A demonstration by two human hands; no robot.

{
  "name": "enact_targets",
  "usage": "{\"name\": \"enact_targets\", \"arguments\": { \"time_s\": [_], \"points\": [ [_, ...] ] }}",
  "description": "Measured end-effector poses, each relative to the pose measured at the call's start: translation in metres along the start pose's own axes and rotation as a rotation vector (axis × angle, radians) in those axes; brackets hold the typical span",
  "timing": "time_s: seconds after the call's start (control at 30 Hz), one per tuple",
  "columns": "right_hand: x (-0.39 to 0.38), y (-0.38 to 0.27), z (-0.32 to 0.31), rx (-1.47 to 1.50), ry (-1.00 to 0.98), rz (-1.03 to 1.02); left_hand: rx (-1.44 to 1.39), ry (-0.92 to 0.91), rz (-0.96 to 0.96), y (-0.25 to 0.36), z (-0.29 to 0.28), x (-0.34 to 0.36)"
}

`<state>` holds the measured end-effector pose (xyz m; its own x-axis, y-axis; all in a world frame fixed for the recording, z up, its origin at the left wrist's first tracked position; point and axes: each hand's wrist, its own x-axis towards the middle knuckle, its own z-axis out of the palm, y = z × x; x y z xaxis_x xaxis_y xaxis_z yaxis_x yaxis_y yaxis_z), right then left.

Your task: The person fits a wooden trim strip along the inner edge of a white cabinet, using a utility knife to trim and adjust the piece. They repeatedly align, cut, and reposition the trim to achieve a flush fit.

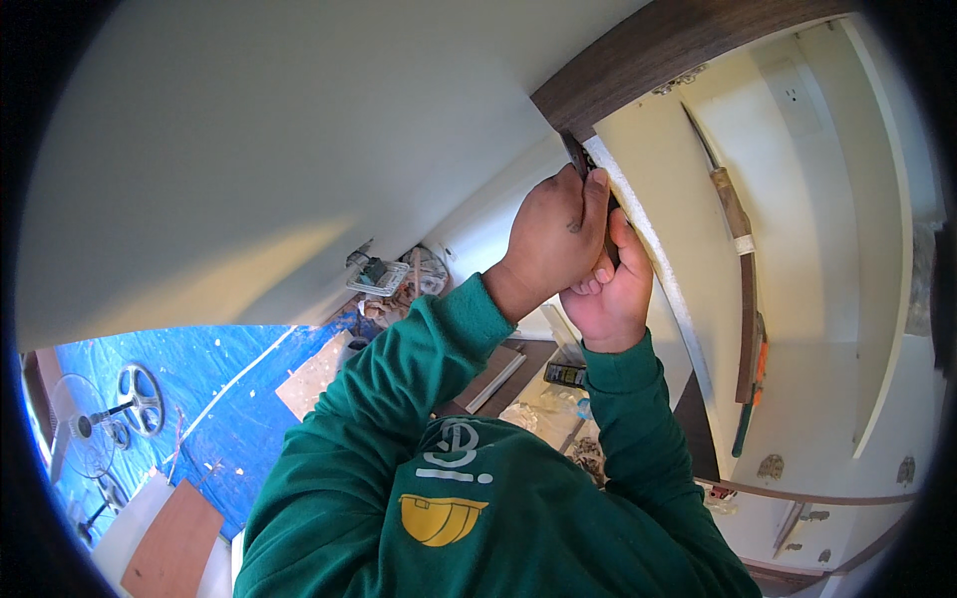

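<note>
Poking up past the fingers, a dark tool (572, 149) stands in the corner where the white edge (620, 177) of the cream panel (678, 189) meets the dark trim (658, 55). L hand (553, 227) is wrapped tight round it, thumb laid along it. R hand (613, 304) sits just below, touching L, fingers curled in & thumb up, apparently round the tool's lower part; most of that's hidden. Can't tell tool type or if the tip's touching anything.

Progress, as far as shown: panels & trim look up, so main build seems done; white edge looks rough & bare, prob. unfinished. Can't tell how much of the corner's done.

R side: pointed tool (733, 204) w/ wood handle, next to an orange/green tool (763, 349), both on cabinet interior. Outlet (793, 95) up top, hinges (771, 465) lower. L side: white basket (387, 279) w/ bits, then blue sheet (234, 374) on floor, fan (85, 429) & brown board (174, 538) near bottom L.
</note>
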<state>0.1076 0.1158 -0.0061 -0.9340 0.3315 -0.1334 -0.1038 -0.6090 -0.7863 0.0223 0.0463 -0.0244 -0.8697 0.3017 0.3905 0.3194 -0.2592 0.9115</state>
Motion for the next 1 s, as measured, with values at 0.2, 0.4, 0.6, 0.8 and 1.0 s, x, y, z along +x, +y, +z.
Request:
{"name": "enact_targets", "arguments": {
  "time_s": [0.2, 0.4, 0.6, 0.8, 1.0],
  "points": [
    [0.001, 0.004, 0.003, 0.006, 0.018, -0.009, -0.119, -0.021, -0.159, 0.008, -0.002, -0.001],
    [0.002, 0.001, 0.007, -0.021, 0.029, -0.035, -0.091, -0.031, -0.149, 0.007, 0.000, 0.003],
    [0.003, 0.004, 0.011, -0.007, 0.095, -0.034, -0.076, -0.027, -0.123, 0.007, 0.000, 0.005],
    [0.001, 0.007, 0.018, 0.031, 0.080, -0.059, -0.131, -0.139, -0.251, 0.015, -0.010, 0.009],
    [0.006, 0.009, 0.014, 0.089, 0.057, -0.088, -0.185, -0.171, -0.261, 0.009, -0.008, 0.011]
  ]
}}
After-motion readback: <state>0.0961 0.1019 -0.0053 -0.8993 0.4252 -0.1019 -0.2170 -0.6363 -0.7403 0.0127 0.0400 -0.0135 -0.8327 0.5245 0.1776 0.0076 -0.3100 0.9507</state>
